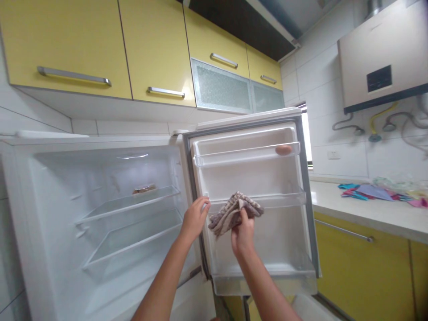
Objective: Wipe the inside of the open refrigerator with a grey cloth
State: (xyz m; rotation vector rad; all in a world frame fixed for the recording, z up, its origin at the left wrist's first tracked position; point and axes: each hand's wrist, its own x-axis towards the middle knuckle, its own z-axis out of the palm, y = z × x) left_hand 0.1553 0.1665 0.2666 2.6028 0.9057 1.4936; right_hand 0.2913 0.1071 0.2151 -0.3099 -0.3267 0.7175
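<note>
My right hand (243,234) grips a folded brown-and-white cloth (230,214), thumb on top, in front of the middle door shelf (287,199) of the open fridge door (247,178). At that clear shelf's left end, near the hinge side, my left hand (195,218) has its fingers curled and pinched against the shelf's edge. An oval brownish item, perhaps an egg, (283,150) lies in the upper door shelf (230,157). Below my hands is the deep bottom door shelf (267,283).
Inside the fridge (53,223) to the left are glass shelves (133,243); a small brown packet (144,189) lies on the upper one. Yellow cabinets (154,49) hang above. Coloured cloths (374,192) and plastic bags lie on the right counter (334,203), beneath a water heater (384,58).
</note>
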